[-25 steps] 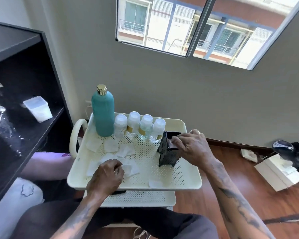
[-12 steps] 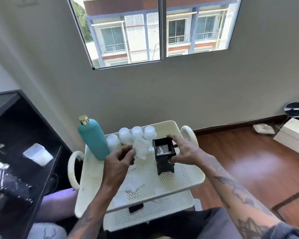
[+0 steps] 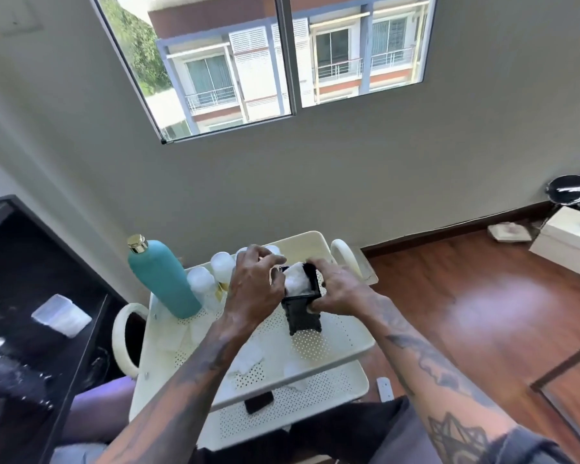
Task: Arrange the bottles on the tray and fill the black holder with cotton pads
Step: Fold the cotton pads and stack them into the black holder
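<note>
No text, label or number can be read on anything here

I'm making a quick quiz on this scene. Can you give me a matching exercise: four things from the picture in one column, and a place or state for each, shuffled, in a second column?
Things:
1. teal bottle
2. black holder
3. loose cotton pads
4. right hand

Places or states:
A. steadying the holder's right side
B. standing at the tray's far left corner
C. lying flat on the tray, near its front
D. upright mid-tray, with white pads showing in its open top

Pairs: 1-B, 2-D, 3-C, 4-A
</note>
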